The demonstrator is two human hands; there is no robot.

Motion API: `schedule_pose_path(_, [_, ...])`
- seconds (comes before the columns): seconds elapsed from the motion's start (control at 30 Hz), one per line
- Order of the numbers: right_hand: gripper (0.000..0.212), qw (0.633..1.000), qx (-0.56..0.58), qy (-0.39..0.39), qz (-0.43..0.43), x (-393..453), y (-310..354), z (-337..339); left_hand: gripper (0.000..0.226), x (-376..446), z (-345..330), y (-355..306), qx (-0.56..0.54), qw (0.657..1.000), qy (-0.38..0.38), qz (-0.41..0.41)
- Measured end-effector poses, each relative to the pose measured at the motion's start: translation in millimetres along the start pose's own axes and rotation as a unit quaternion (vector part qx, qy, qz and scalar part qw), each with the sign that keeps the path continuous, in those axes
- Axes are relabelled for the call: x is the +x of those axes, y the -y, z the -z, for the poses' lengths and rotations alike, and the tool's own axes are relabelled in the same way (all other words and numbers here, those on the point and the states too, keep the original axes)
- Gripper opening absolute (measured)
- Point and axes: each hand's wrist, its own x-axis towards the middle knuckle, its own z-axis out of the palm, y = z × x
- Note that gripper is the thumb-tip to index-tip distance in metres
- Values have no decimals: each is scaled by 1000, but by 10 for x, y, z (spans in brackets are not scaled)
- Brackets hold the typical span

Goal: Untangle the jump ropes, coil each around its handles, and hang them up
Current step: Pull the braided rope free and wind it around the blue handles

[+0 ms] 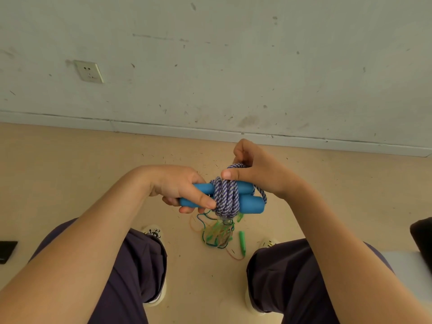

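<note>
Two blue foam handles (251,203) lie side by side, with a purple-and-white braided rope (225,198) coiled several times around their middle. My left hand (180,189) grips the handles' left ends, thumb pressed against the coil. My right hand (254,170) pinches a loop of the same rope just above the coil, and a short length runs down behind the handles' right ends. On the floor below lies a tangle of thin green, blue and orange ropes (218,233) with a green handle (242,242) beside it.
I sit with my knees apart, shoes (153,231) on the tan floor (70,183). A grey wall with a socket (88,71) stands ahead. A dark object (7,251) lies at the left edge, another (423,235) on a pale surface at right.
</note>
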Motion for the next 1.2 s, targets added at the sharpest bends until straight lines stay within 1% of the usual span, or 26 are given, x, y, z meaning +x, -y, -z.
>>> schedule_pose_path(0.1, [42,999,38,0,-6,-11,-9,-23,34,7,22,43,-36,999,-5,-29])
schedule_pose_path(0.2, [31,997,77,-17,-13,-17,-7,-14,31,31,24,72,-67,996,-23,-53])
schedule_pose_path(0.3, [14,976,213,-19,-40,-32,18,52,36,39,41,93,-119,988,-53,-79])
schedule_pose_path(0.33, [19,964,261,-14,-45,-33,10,82,37,40,47,94,-145,983,-67,-91])
schedule_pose_path(0.4, [40,949,312,10,-38,-31,0,108,37,59,31,66,-204,967,-103,-113])
schedule_pose_path(0.47, [55,958,286,26,-22,-19,-3,47,38,107,-17,12,-254,947,-154,-125])
schedule_pose_path(0.5, [56,967,254,19,-15,-7,-12,-10,39,139,-45,-15,-269,937,-181,-127])
schedule_pose_path(0.57, [49,980,197,-20,-7,20,-24,-112,38,198,-91,-51,-270,925,-235,-123])
schedule_pose_path(0.67, [44,986,152,-63,-20,44,-2,-157,32,258,-144,-77,-266,909,-301,-112])
schedule_pose_path(0.73, [48,990,120,-71,-32,46,11,-146,29,275,-161,-93,-273,896,-332,-115])
schedule_pose_path(0.83, [49,995,58,-68,-53,61,2,-118,32,277,-144,-101,-293,873,-370,-125])
schedule_pose_path(0.87, [47,995,39,-69,-63,68,-13,-105,32,278,-128,-94,-296,865,-384,-127])
schedule_pose_path(0.93, [34,995,19,-73,-73,85,-55,-69,31,291,-117,-77,-283,859,-407,-126])
schedule_pose_path(1.0, [21,995,19,-67,-75,76,-87,-34,29,308,-127,-65,-277,861,-408,-127])
schedule_pose_path(1.03, [19,995,16,-62,-76,63,-101,-24,28,312,-127,-62,-291,862,-393,-129])
schedule_pose_path(1.13, [17,996,-2,-44,-76,32,-107,-51,30,295,-108,-52,-368,868,-300,-147])
schedule_pose_path(1.2, [17,997,-5,-31,-71,25,-95,-121,32,307,-120,-49,-393,869,-251,-167])
